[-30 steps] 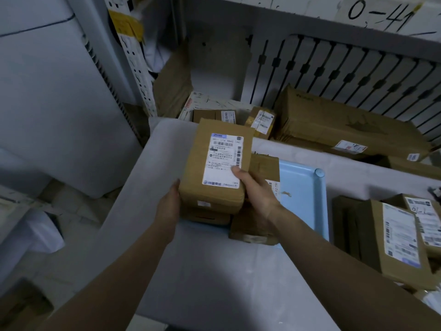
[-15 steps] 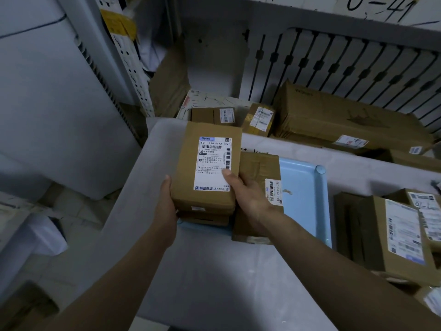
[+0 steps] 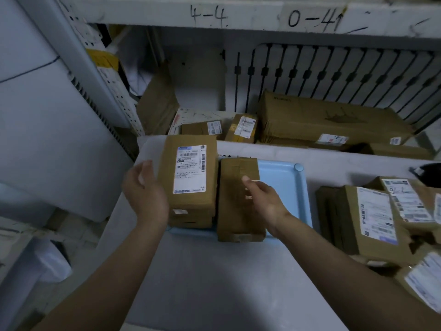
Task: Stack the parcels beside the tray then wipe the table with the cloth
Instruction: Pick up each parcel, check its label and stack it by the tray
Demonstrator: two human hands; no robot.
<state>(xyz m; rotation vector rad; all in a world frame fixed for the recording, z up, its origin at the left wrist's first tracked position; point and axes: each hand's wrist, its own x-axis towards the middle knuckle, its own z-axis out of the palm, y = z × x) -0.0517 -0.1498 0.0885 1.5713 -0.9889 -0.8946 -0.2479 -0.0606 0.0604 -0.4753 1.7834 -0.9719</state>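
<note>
Parcels sit in a short stack at about 11 o'clock from my hands: a brown cardboard parcel with a white shipping label [image 3: 188, 177] lies face up on top of another brown box [image 3: 191, 220], of which only the near edge shows. The stack rests at the left end of the light blue tray [image 3: 290, 187], its near edge over the tray's front rim; whether it sits inside the tray or partly on the table I cannot tell. Just to its right, at 12 o'clock, a second taped parcel [image 3: 236, 187] lies lengthwise across the tray, its near end overhanging the front rim.

My left hand [image 3: 145, 189] is at 10 o'clock, fingers spread and loose, palm toward the left side of the labelled parcel, close against it but gripping nothing. My right hand [image 3: 262, 199] hovers over the taped parcel at 1 o'clock, fingers relaxed and apart, holding nothing; I cannot tell if it touches the cardboard.

The grey table [image 3: 214, 283] stretches toward me at 6 o'clock. At 3 o'clock a heap of labelled boxes [image 3: 372, 218] crowds the table's right side, well apart from the tray. Beyond the far edge, at 12 to 2 o'clock, a long flat carton [image 3: 322, 118] and smaller parcels [image 3: 243, 127] lie on a shelf marked "4-4" and "0-41".
</note>
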